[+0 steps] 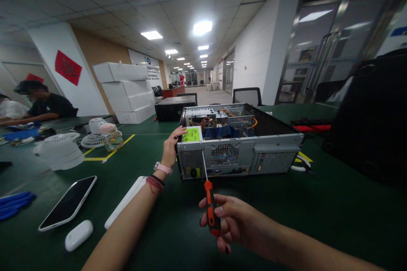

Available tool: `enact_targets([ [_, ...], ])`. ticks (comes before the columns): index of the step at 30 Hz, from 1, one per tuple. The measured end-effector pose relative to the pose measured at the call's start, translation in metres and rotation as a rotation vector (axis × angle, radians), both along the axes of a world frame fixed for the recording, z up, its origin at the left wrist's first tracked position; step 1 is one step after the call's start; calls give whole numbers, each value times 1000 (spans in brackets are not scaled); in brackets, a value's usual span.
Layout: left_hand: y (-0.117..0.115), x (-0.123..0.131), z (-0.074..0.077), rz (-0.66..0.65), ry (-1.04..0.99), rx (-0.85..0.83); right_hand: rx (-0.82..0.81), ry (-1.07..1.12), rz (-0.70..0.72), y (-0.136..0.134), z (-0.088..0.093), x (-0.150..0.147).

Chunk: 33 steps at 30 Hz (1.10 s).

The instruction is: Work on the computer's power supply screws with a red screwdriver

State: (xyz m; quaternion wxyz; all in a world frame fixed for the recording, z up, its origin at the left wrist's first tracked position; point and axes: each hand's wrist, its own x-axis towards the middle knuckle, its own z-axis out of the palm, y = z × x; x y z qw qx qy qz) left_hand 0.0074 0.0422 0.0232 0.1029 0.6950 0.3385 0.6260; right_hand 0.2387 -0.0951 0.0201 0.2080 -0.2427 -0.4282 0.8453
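An opened desktop computer case [276,146] lies on its side, its rear panel towards me and its cables and boards exposed. My left hand [171,146] grips its near left corner, fingers over the top edge beside the power supply [192,134] with a green label. In front of the panel, my right hand [233,220] is closed around the orange and black handle of a screwdriver [209,201]. The shaft points up and away from me, its tip at the panel near the power supply's upper right corner. Whether the tip sits in a screw I cannot tell.
To the left lie a phone [68,203], a white earbud case [79,235] and a long white object [125,201]. Beyond are a white jug [60,152], a jar [112,139] and stacked white boxes [127,93]. A black bag [369,118] stands right. Another person [47,101] sits far left.
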Motion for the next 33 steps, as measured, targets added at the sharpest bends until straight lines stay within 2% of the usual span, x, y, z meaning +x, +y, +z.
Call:
enact_targets([
  [9, 1, -2, 0, -20, 8, 0, -23, -12, -23, 0, -4, -1],
  [17, 0, -2, 0, -23, 0, -9, -6, -117, -68, -3, 4, -3],
  [22, 0, -2, 0, -21, -10, -15, -27, -100, -86, -4, 4, -5],
  [29, 3, -2, -1, -28, -16, -6, 13, -81, -31, -3, 3, -3],
  [33, 2, -2, -1, -37, -24, -2, -2, -94, -45, -3, 2, -3],
])
